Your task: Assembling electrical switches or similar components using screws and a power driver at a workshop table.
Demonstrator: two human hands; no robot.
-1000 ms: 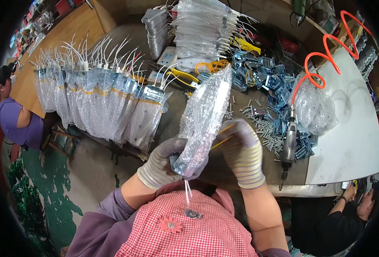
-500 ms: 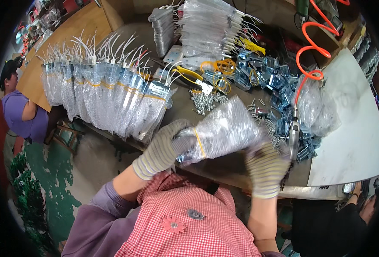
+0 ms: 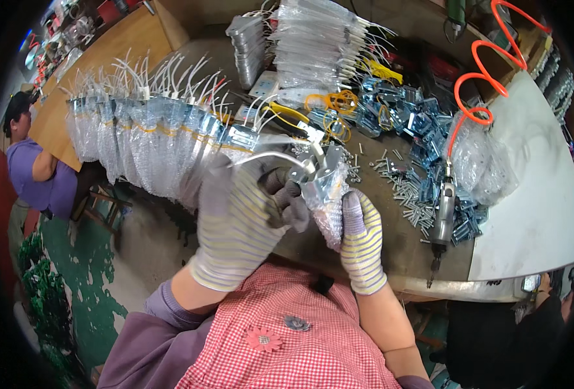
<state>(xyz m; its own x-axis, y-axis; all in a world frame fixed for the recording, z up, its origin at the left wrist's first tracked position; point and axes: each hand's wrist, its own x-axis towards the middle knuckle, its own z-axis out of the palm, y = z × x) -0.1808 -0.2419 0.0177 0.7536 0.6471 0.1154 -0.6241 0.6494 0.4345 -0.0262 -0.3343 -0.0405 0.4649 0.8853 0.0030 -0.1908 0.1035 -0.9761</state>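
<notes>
A bubble-wrapped metal part [image 3: 326, 201] stands upright in front of me, its bracket end up and white wires bending from the top toward the left. My right hand [image 3: 363, 245], in a striped knit glove, grips its right side with thumb and fingers. On the part's left, my gloved left hand [image 3: 241, 217] has curled fingers, with darkened tips close to the bracket; what they pinch, if anything, is hidden. Left of it, a row of similar wrapped parts [image 3: 151, 146] leans along the table edge, wires up and yellow rubber bands around them.
Loose screws [image 3: 409, 198] and a heap of blue-silver brackets [image 3: 423, 123] lie to the right. An air screwdriver [image 3: 444, 214] hangs on a coiled orange hose [image 3: 478, 78]. Behind are yellow-handled pliers [image 3: 288, 111], orange rubber bands [image 3: 332, 100] and stacked wrapped parts [image 3: 316, 45]. Another person [image 3: 34, 162] sits at left.
The wrapped part has turned from lying sideways, bracket end left, to standing with its wires up. My right hand has moved inward onto it; my left hand has shifted its grasp beside the bracket end.
</notes>
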